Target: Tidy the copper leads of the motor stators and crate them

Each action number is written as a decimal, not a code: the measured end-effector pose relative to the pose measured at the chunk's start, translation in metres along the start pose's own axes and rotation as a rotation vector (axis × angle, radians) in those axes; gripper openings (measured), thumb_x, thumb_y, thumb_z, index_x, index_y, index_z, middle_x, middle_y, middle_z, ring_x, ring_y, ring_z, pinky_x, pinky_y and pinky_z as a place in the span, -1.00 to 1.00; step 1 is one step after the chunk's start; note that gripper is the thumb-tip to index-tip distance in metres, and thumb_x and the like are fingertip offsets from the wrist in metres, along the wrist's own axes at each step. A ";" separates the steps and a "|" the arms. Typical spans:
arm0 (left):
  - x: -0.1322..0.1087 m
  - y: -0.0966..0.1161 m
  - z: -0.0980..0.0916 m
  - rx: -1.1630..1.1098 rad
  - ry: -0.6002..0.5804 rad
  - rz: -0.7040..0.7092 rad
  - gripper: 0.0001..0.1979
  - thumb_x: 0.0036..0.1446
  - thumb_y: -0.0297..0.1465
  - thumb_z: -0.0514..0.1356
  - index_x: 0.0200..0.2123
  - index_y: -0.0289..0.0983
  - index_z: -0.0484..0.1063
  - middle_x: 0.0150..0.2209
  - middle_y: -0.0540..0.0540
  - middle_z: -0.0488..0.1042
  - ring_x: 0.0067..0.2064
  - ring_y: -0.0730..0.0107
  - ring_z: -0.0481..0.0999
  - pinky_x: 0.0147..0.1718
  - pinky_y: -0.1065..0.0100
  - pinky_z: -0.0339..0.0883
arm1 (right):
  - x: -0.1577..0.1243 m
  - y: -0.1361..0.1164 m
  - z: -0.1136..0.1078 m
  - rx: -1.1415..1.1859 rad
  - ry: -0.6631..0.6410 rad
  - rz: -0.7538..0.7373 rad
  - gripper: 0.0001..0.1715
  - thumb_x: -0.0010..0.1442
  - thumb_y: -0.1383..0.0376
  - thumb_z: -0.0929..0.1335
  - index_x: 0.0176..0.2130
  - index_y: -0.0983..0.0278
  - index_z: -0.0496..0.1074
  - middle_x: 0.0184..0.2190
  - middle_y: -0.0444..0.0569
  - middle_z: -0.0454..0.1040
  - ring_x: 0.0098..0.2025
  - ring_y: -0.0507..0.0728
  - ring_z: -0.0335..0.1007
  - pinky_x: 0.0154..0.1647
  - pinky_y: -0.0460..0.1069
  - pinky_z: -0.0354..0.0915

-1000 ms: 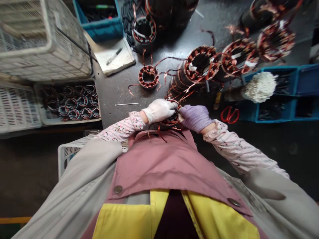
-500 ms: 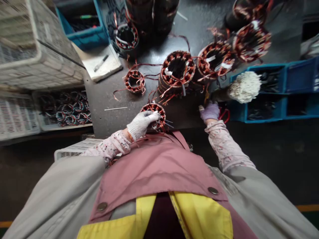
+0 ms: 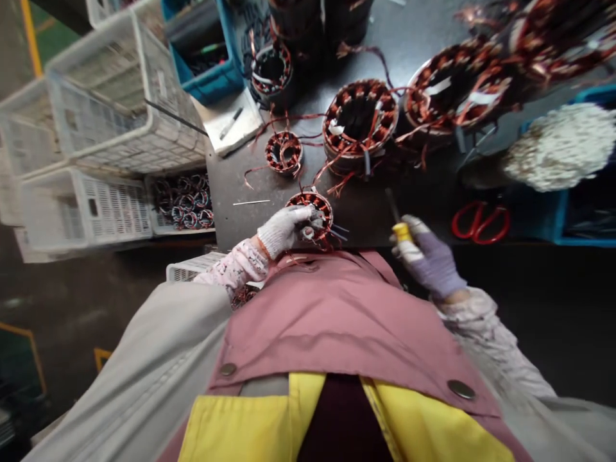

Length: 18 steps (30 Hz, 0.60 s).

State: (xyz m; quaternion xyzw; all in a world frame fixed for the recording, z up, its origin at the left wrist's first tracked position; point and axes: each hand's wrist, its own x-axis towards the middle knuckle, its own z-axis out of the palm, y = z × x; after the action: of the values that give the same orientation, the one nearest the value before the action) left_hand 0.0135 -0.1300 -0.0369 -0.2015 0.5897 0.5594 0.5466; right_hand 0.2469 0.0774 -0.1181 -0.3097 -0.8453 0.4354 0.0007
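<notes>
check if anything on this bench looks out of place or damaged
Nothing looks clearly spilled or damaged. Slightly odd: the red-handled scissors lie close to the front edge of the bench, where they might get knocked off, and a thin pale rod lies loose by itself.

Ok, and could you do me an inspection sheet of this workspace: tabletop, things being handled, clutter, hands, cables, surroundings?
Surface: dark table, with shiny patches toward the far side.
Things in hand: copper-wound ring at the near edge; yellow-handled tool, apart from the ring.
Clutter: larger wound rings, thin rod, red-handled scissors, pen on a white pad.
Hands: left hand, white-gloved, holds the ring; right hand, purple-gloved, grips the tool.
Cables: power cables, nothing seen; loose copper wires trail from the rings.
Surroundings: white crates and a blue bin at left.
</notes>
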 end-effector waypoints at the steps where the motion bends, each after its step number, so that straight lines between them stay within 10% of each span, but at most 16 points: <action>1: 0.001 0.000 -0.001 -0.002 0.003 0.003 -0.93 0.12 -0.52 0.26 -0.42 -0.35 0.50 -0.50 -0.05 0.53 -0.50 0.58 0.44 -0.57 0.55 0.27 | -0.020 -0.018 0.004 0.042 -0.046 -0.042 -0.39 0.37 0.05 0.22 0.28 0.23 0.37 -0.03 0.12 0.62 -0.14 0.24 0.62 -0.10 0.15 0.55; 6: 0.003 0.001 0.000 -0.031 -0.023 0.026 -0.90 0.15 -0.55 0.23 -0.43 -0.36 0.48 -0.57 -0.01 0.47 -0.56 0.62 0.37 -0.63 0.58 0.23 | -0.042 -0.074 0.022 -0.011 -0.094 -0.221 -0.50 0.34 0.12 0.29 0.14 0.26 0.54 0.02 0.09 0.62 0.02 0.25 0.61 0.10 0.12 0.52; 18: 0.002 0.003 0.001 -0.062 -0.052 0.008 -0.82 0.22 -0.59 0.15 -0.43 -0.40 0.47 -0.61 -0.02 0.45 -0.60 0.63 0.35 -0.63 0.59 0.23 | -0.029 -0.074 0.037 -0.162 -0.078 -0.225 -0.55 0.34 0.18 0.30 0.13 0.24 0.56 -0.03 0.06 0.64 -0.05 0.26 0.64 0.04 0.10 0.56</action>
State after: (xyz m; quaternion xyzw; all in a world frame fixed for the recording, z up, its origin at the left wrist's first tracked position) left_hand 0.0110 -0.1274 -0.0372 -0.2014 0.5586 0.5845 0.5530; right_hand 0.2217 0.0034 -0.0793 -0.1948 -0.9065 0.3746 -0.0085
